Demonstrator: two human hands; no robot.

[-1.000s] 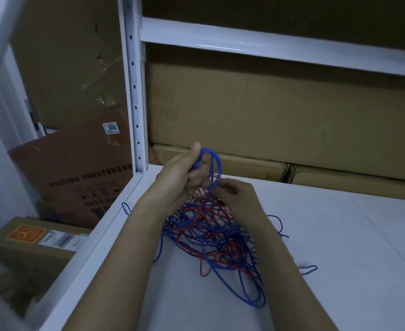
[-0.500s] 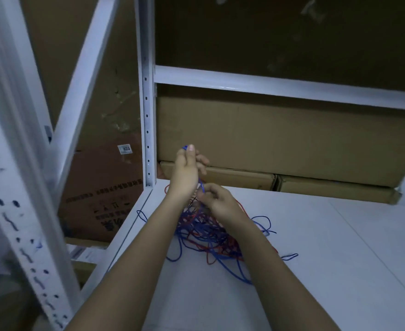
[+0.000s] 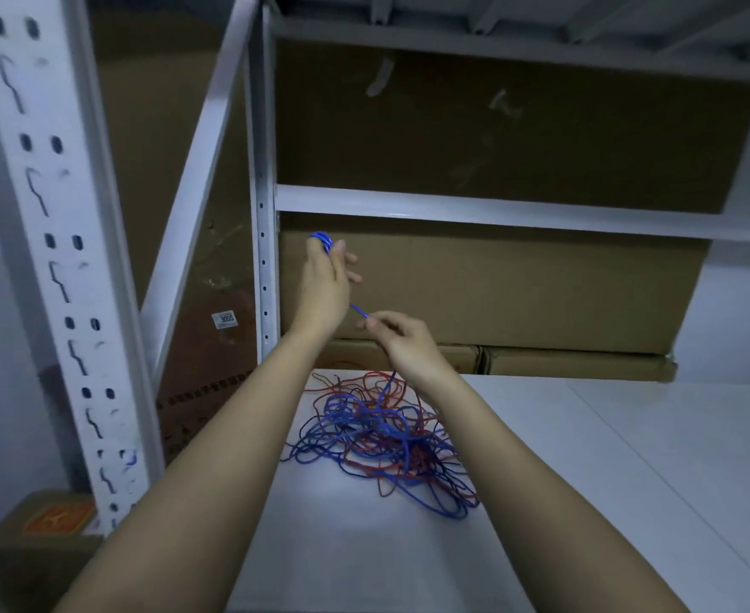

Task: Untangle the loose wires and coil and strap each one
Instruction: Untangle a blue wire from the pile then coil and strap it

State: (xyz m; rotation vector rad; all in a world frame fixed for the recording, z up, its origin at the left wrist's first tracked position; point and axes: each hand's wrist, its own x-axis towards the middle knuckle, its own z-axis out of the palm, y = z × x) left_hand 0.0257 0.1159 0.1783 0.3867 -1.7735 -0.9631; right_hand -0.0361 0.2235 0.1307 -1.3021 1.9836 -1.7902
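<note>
Above the worktop (image 3: 585, 457), I see my left hand (image 3: 322, 285) gripping blue wire (image 3: 359, 310) coils; its strand slants down-right into my right hand's (image 3: 402, 342) pinching fingers (image 3: 375, 321).

Both hands raised, left (image 3: 324, 285) above right (image 3: 402, 342), pinching.

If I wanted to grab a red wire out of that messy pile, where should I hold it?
Probably a far loop of the red wire, at the back edge of the tangled pile. It lies fairly clear of the blue wire on the white shelf. Come from above and pinch one strand; in the middle, red and blue cross too tightly to lift one alone.
</note>
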